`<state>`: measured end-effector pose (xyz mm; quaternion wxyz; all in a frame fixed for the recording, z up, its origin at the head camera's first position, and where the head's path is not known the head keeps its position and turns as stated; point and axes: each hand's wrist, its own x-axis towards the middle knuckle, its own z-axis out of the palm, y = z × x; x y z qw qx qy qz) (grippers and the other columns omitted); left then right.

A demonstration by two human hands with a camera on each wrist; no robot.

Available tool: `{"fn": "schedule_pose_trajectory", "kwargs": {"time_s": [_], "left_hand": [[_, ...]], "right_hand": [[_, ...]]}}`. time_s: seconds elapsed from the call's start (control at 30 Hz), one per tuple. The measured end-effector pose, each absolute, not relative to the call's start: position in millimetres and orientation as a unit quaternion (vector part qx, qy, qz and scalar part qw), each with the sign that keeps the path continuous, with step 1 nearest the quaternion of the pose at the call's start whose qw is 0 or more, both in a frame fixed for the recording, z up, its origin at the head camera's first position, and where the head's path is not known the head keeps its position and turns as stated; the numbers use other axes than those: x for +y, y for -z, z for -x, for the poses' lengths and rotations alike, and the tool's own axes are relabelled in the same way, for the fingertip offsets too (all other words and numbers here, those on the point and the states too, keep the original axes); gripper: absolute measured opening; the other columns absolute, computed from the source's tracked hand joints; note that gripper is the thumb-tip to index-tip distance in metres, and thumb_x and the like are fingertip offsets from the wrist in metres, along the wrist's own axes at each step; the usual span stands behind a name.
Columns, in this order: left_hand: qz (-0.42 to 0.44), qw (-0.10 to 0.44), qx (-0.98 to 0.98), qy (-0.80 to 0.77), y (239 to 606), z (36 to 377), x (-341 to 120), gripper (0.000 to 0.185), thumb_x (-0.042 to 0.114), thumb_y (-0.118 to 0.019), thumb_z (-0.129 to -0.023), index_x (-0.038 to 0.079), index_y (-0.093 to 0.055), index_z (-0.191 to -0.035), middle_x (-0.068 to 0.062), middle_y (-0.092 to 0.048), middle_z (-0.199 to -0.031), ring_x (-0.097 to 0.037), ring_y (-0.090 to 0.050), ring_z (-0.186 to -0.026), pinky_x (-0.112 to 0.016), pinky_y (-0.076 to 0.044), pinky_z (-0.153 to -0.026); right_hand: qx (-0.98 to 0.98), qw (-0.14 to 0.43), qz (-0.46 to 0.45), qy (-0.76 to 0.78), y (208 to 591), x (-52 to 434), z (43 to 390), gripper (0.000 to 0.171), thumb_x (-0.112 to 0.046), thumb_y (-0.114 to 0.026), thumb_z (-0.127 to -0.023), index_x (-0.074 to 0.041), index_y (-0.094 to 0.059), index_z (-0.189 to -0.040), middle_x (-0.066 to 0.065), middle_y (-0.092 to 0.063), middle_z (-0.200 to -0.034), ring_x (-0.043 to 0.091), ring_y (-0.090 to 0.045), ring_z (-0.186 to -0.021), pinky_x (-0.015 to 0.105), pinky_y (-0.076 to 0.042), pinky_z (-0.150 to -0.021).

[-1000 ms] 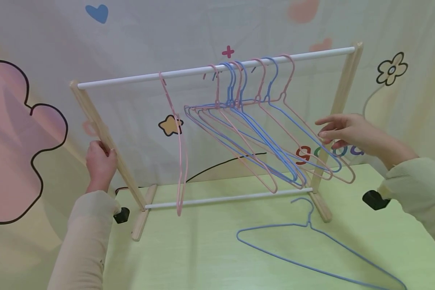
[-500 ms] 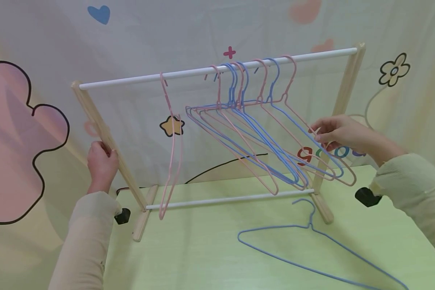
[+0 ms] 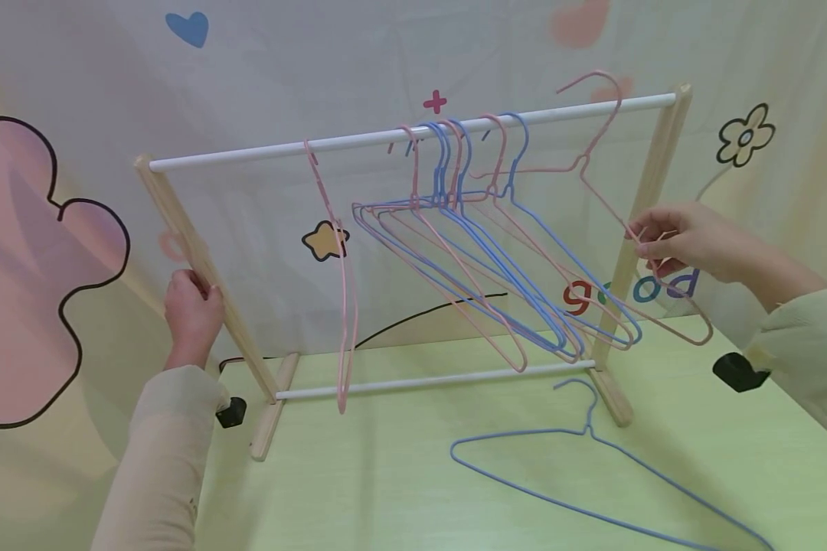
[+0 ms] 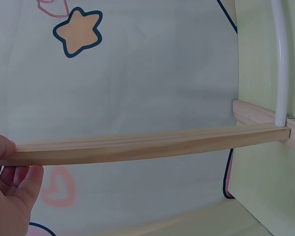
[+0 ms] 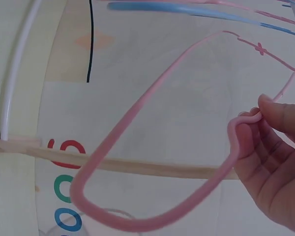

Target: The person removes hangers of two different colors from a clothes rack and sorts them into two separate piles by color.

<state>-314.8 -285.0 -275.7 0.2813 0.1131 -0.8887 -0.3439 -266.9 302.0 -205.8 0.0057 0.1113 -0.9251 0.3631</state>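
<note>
The left hand point(image 3: 191, 312) grips the rack's slanted wooden post point(image 3: 203, 272); one thin pink hanger point(image 3: 331, 252) hangs alone, six pink and blue wire ones point(image 3: 469, 252) cluster on the white rail point(image 3: 386, 138); the right hand point(image 3: 685, 243) pinches a lifted pink hanger point(image 3: 596, 164), its looped shoulder clear only at the wrist; one blue hanger point(image 3: 593, 474) lies on the green table point(image 3: 386, 482).

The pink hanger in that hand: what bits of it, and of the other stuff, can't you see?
- Pink hanger: right wrist view cuts off its hook at the frame edge.
- Right hand: head view, curled fingers cover the wire they pinch.
- Blue hanger on the table: head view, its far corner runs off the bottom edge.
- Left hand: left wrist view shows only fingertips under the wooden post.
</note>
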Motion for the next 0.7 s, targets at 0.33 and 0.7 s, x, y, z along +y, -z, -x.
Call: {"fn": "schedule_pose_trajectory", "kwargs": {"time_s": [0.33, 0.7], "left_hand": [[-0.11, 0.292, -0.887, 0.34, 275.0, 314.8, -283.1, 0.03, 0.016, -0.042, -0.089, -0.005, -0.04, -0.11, -0.021, -0.045, -0.101, -0.035, -0.044, -0.091, -0.043, -0.037, -0.079], [-0.115, 0.281, -0.888, 0.344, 275.7, 315.1, -285.0, 0.031, 0.015, -0.042, -0.089, -0.005, -0.038, -0.112, -0.021, -0.044, -0.102, -0.035, -0.043, -0.092, -0.043, -0.037, -0.079]], "right_hand": [[-0.932, 0.023, -0.107, -0.345, 215.7, 335.5, 252.0, 0.031, -0.001, -0.054, -0.084, -0.033, -0.052, -0.085, 0.0, -0.051, -0.073, 0.016, -0.052, -0.062, 0.026, -0.05, -0.058], [-0.945, 0.002, -0.088, -0.314, 240.1, 361.6, 237.8, 0.019, -0.001, -0.052, -0.085, -0.001, -0.049, -0.104, 0.005, -0.05, -0.075, 0.016, -0.051, -0.062, 0.026, -0.05, -0.057]]}}
